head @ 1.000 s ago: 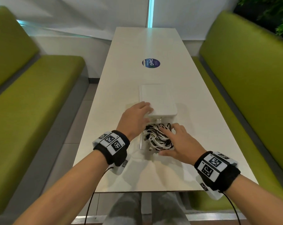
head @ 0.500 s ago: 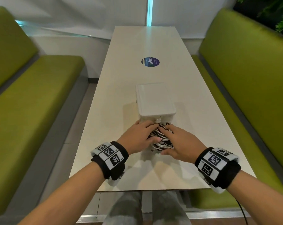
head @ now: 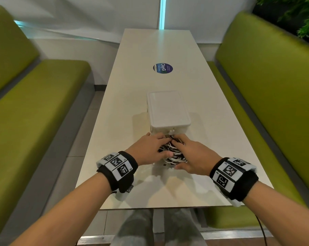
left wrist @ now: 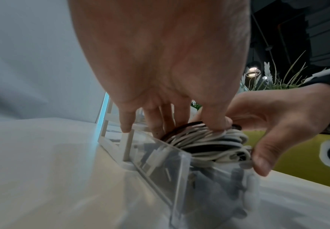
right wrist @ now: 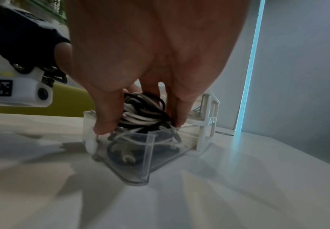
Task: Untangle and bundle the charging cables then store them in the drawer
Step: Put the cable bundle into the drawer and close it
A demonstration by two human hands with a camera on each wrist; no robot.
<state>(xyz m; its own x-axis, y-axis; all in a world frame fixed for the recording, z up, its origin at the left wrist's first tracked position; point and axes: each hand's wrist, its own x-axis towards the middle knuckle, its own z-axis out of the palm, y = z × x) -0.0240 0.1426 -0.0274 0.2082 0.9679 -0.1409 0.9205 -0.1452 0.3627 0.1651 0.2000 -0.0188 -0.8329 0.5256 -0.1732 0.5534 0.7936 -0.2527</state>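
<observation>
Your left hand (head: pixel 148 148) and right hand (head: pixel 196 157) clasp coiled charging cables (left wrist: pixel 205 139) in the open drawer (right wrist: pixel 167 155), 12 o'clock: storing, probably. Closing needs loops below rim.

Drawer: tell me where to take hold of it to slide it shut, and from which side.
Take the clear drawer by its front wall, coming from the near side in the head view. It sticks out of the white cabinet on that side, and the cables heap above its rim, so a top grip would likely snag.
</observation>
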